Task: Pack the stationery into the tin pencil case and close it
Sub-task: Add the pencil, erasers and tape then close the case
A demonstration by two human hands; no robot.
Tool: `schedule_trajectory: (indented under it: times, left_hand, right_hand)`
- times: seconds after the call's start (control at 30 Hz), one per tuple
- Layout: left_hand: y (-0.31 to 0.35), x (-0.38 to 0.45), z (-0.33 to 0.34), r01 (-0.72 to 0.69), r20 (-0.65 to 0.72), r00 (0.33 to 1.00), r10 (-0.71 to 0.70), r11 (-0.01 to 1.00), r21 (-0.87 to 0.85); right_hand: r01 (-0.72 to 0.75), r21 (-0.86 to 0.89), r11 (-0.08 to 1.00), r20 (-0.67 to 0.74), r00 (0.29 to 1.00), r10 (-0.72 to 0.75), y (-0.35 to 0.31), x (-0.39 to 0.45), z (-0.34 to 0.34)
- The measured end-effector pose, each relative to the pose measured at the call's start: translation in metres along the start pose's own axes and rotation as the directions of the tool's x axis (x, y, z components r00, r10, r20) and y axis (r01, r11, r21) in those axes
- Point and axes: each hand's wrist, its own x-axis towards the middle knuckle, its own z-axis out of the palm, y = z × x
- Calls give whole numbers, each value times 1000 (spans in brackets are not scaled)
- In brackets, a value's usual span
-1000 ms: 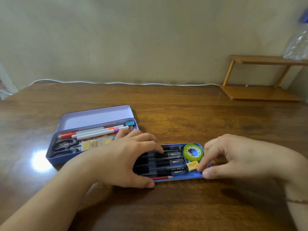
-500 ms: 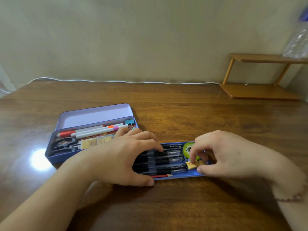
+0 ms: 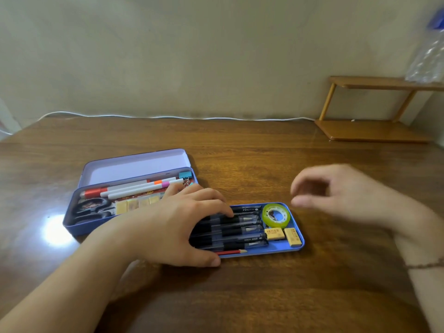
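Since the earlier frames the right hand point(image 3: 346, 195) has lifted off the blue tray point(image 3: 278, 251) and now hangs above the wooden table point(image 3: 240, 296) to the tray's right, blurred, its fingers loosely curled and holding nothing; the two yellow erasers point(image 3: 283, 234) it was fussing with now lie side by side at the tray's right end, just below the green tape roll point(image 3: 275, 214). Left hand point(image 3: 182, 227) has not shifted — it rests spread over the left part of the tray, fingers fairly straight and pressing on the row of black pens point(image 3: 240, 230), thumb down on the table against the tray's near edge, close to the red pencil point(image 3: 231, 252) that lies along that edge. The tray sits on the table apart from the tin pencil case point(image 3: 72, 224), which stands open behind and to the left, its pale lilac lid point(image 3: 134, 167) tipped back. Inside the case are white markers point(image 3: 134, 188) with orange, pink and red ends along the far wall, black scissors point(image 3: 91, 210) at the left end, a strip of yellow sticky tabs point(image 3: 137, 205) beside them, and a teal binder clip point(image 3: 184, 175) in the far right corner. A white cable point(image 3: 168, 117) runs along the table's back edge by the wall; a small wooden shelf point(image 3: 372, 131) stands at the far right with a clear plastic bottle point(image 3: 430, 54) on top — only partly in view.
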Motion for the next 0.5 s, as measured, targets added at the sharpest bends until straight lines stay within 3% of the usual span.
schedule_trajectory:
  times: [0.07, 0.17, 0.23, 0.4, 0.5]
  left_hand:
    - [0, 0, 0, -2, -6, 1000, 2, 1000, 0]
    - [0, 0, 1, -8, -19, 1000, 8, 1000, -8]
    - [0, 0, 1, -8, -18, 1000, 8, 1000, -8]
    - [-1, 0, 0, -3, -5, 1000, 3, 1000, -19]
    - [-1, 0, 1, -6, -15, 1000, 6, 1000, -8]
  right_hand:
    - [-117, -103, 988, 3, 993, 118, 26, 0, -16]
    - [-244, -150, 958, 199, 942, 271, 43, 1, -14]
    - [-231, -96, 968, 166, 955, 245, 44, 5, -6]
    - [-102, -173, 980, 56, 992, 113, 30, 1, -5]
    - [65, 129, 990, 30, 997, -69, 2, -4, -2]
